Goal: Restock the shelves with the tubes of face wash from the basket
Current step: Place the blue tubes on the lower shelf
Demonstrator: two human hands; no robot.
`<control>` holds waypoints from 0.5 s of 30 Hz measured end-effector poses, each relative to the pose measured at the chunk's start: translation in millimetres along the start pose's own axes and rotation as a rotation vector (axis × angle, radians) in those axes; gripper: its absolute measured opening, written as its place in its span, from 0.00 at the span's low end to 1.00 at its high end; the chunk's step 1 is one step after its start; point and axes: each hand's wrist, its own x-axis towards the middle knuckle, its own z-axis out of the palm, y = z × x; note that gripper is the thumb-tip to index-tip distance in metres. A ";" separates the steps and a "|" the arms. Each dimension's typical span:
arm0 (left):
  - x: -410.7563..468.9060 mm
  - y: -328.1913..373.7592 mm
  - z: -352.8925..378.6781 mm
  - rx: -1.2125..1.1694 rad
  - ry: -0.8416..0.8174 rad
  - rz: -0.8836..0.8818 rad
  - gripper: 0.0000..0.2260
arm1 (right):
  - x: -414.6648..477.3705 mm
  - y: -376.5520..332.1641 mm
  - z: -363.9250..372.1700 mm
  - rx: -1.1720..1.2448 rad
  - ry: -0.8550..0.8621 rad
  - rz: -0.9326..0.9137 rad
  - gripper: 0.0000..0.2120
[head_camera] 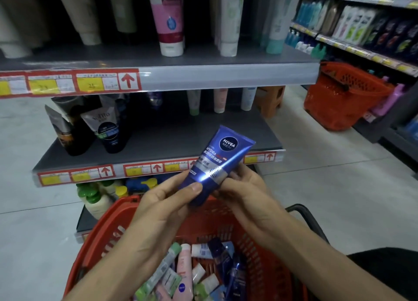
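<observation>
You hold the blue Nivea Men tube (222,162) in both hands, just in front of the middle shelf (181,133) at its front edge. The cap end is down and the top leans right. Your left hand (162,201) pinches the lower part, thumb on top. Your right hand (244,192) curls its fingers round the right side. Below that shelf edge, the red basket (117,212) sits under your hands with loose tubes (185,269) inside. On the shelf, dark tubes (108,131) stand at the left and pale tubes (219,101) at the back right, with bare shelf between them.
</observation>
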 end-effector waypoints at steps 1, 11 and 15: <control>0.3 -1.4 0.4 0.019 0.019 0.014 0.23 | -1.3 0.2 -1.1 -0.001 0.006 0.006 0.26; -7.5 -11.3 16.1 0.632 0.353 0.391 0.25 | -10.2 -1.5 3.6 -0.114 0.027 0.122 0.16; -9.8 -15.6 14.5 0.907 0.436 0.556 0.25 | -12.0 -0.8 5.7 -0.114 -0.006 0.211 0.18</control>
